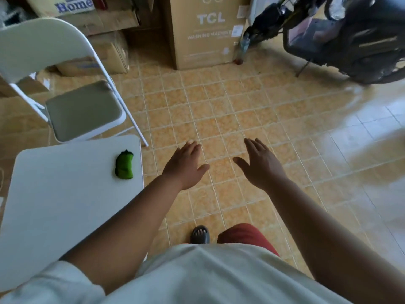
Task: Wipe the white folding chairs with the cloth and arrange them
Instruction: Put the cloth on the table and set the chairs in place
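A white folding chair (39, 47) with a grey seat stands unfolded at the upper left, its back towards the boxes. A crumpled green cloth (124, 165) lies near the right edge of a white table top (54, 194) at the lower left. My left hand (186, 165) hovers over the tiled floor just right of the table, fingers spread, holding nothing. My right hand (260, 165) is level with it a little further right, palm down, also empty. Both hands are apart from the chair and the cloth.
A tall TCL washing machine carton (206, 38) stands at the back centre, with more cardboard boxes (105, 20) behind the chair. A dark motorbike (350, 38) is parked at the upper right. Orange floor tiles (241, 106) spread between them. My sandalled foot (199, 234) shows below.
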{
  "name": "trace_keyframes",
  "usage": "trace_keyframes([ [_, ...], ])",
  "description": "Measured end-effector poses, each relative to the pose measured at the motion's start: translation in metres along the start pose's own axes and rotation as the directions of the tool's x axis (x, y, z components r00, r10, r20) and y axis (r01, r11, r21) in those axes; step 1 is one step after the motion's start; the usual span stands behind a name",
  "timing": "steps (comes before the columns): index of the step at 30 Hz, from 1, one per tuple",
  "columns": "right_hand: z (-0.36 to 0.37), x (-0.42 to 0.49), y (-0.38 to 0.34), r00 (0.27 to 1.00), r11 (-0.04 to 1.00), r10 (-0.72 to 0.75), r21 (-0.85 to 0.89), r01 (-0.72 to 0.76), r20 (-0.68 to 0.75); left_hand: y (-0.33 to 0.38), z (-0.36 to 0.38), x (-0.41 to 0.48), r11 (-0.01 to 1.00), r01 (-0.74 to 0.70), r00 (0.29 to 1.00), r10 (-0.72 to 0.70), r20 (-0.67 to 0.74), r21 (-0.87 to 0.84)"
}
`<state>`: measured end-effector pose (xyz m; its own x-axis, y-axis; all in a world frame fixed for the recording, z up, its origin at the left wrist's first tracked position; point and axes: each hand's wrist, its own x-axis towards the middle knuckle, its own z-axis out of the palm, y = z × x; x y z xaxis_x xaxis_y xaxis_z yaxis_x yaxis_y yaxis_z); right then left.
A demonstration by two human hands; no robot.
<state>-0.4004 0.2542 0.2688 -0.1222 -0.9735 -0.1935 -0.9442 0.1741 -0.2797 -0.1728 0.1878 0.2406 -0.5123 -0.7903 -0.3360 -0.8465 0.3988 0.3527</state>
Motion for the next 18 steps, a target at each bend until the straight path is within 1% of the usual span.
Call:
trace_keyframes([
  [2,-0.008,0.044,0.000,1.000,1.000,-0.010,0.002,0.010,-0.001,-0.004,-0.019,0.033,1.000,0.021,0.999,-0.022,-0.031,-0.021],
  [5,-0.013,0.116,0.005,0.997,0.997,-0.078,-0.017,0.078,0.019,-0.015,-0.038,0.083,0.997,0.069,0.996,-0.071,-0.048,-0.044],
  [10,-0.032,0.251,0.008,0.979,0.979,-0.199,-0.026,0.201,0.050,-0.049,-0.079,0.166,0.982,0.187,0.981,-0.188,-0.053,-0.013],
  [12,-0.046,0.300,0.004,0.967,0.968,-0.243,-0.042,0.247,0.079,-0.061,-0.103,0.193,0.971,0.240,0.970,-0.240,-0.046,-0.007],
  [14,-0.058,0.344,-0.003,0.950,0.952,-0.297,-0.052,0.303,0.101,-0.073,-0.125,0.219,0.953,0.302,0.950,-0.303,-0.078,-0.024],
  [18,-0.074,0.430,-0.026,0.902,0.906,-0.404,-0.069,0.418,0.154,-0.100,-0.158,0.265,0.917,0.383,0.908,-0.396,-0.141,-0.107],
])
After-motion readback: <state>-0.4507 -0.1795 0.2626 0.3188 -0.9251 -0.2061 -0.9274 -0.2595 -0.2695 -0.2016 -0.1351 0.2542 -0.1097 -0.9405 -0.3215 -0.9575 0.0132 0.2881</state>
